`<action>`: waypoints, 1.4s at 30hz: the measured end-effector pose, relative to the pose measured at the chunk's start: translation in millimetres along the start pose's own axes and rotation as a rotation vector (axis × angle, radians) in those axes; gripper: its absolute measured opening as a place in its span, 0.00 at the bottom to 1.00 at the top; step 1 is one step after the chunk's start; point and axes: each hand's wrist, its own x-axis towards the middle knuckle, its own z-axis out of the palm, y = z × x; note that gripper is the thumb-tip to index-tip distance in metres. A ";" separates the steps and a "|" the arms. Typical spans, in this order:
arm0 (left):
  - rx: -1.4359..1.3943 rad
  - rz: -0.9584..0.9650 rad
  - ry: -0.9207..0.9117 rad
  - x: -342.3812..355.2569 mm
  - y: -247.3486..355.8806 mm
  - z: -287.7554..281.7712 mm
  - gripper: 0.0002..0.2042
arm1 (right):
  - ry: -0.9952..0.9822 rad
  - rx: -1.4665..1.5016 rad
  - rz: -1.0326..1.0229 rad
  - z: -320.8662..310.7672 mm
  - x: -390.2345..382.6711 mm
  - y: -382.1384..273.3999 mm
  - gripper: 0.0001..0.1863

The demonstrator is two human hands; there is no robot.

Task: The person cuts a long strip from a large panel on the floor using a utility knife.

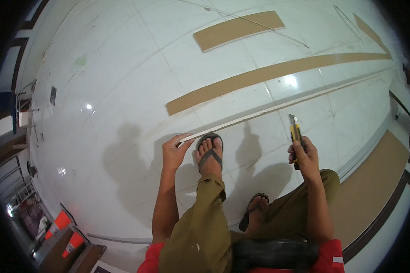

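My left hand [173, 150] is closed on the near end of a long, narrow pale strip [259, 111], which stretches away to the far right just above the floor. That end lies beside my sandalled foot [210, 152]. In my right hand [306, 157] is a yellow and black utility knife [295, 136], its blade out and pointing away from me. The knife is apart from the strip, on its near side.
Beyond the strip, a long brown board [269, 75] and a shorter brown board [239, 31] lie on white floor tiles. A thin rod [259, 25] crosses the shorter one. A large brown sheet [373, 182] lies at right. Orange cones [59, 223] stand at lower left.
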 end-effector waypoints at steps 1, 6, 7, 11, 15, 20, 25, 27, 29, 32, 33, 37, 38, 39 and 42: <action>-0.060 0.042 0.000 0.0 -2.9 4.8 0.12 | 0.028 0.029 0.017 -3.5 0.6 4.0 0.15; -0.121 0.048 -0.020 -9.6 -1.0 -0.6 0.13 | 0.117 0.145 0.084 8.2 13.8 11.8 0.13; -0.091 0.039 -0.046 -12.2 4.8 -4.2 0.13 | 0.090 0.137 0.071 11.7 16.1 11.0 0.13; -0.090 0.005 -0.088 -13.0 6.5 -7.3 0.15 | 0.023 0.081 0.048 20.9 18.5 8.6 0.13; -0.106 0.054 -0.163 -2.0 5.2 6.0 0.15 | -0.002 0.015 0.048 20.0 18.4 12.0 0.12; 0.023 0.016 -0.173 6.0 -16.3 16.2 0.13 | 0.054 0.019 0.028 21.2 32.2 17.1 0.16; -0.070 0.195 -0.097 35.2 -9.8 10.4 0.12 | 0.197 0.214 -0.015 22.0 78.5 24.4 0.21; -0.015 0.115 -0.118 42.3 3.5 23.0 0.12 | 0.269 0.209 -0.030 11.3 91.2 37.2 0.21; 0.062 0.131 -0.114 41.5 16.0 23.0 0.12 | 0.312 0.228 -0.039 11.0 94.7 39.1 0.21; 0.110 0.142 -0.105 39.0 10.4 16.3 0.11 | 0.351 0.251 -0.063 10.9 98.4 38.2 0.23; 0.088 0.161 -0.101 40.1 6.8 13.9 0.12 | 0.354 0.254 -0.062 10.2 101.6 36.3 0.23; 0.049 0.129 -0.114 39.8 14.2 13.6 0.12 | 0.300 0.223 -0.023 13.3 101.9 36.0 0.25; 0.045 0.133 -0.116 39.8 17.3 14.2 0.12 | 0.296 0.241 -0.013 16.1 99.9 35.6 0.24; 0.049 0.117 -0.125 39.7 20.0 14.8 0.12 | 0.292 0.259 -0.003 16.3 98.9 34.2 0.24; 0.055 0.106 -0.133 41.4 19.3 14.0 0.12 | 0.264 0.295 0.005 12.8 101.2 35.2 0.24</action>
